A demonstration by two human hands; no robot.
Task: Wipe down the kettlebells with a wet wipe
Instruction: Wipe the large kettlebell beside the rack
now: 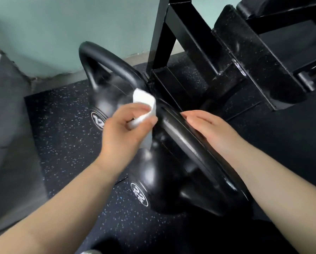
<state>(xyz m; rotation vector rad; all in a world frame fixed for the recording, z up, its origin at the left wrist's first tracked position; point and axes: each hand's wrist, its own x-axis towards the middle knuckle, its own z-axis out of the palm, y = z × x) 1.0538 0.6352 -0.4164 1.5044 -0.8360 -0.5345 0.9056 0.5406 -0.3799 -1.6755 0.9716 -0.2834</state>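
Your near kettlebell (159, 184), marked 22, sits at lower centre of the frame on the speckled black rubber floor (62, 136). Its handle (181, 136) runs on a long diagonal from mid-frame down toward the lower right. A second kettlebell (106, 99), marked 12, stands just behind it toward the upper left, its handle loop rising upward. A black steel rack (199, 52) fills the upper right, and a pale green wall (62, 24) closes the upper left.

Your left hand (124, 129) is pinched shut on a folded white wet wipe (144, 105), pressed at the upper end of the near handle. Your right hand (208, 127) lies flat, fingers extended together, resting along the handle's right side.
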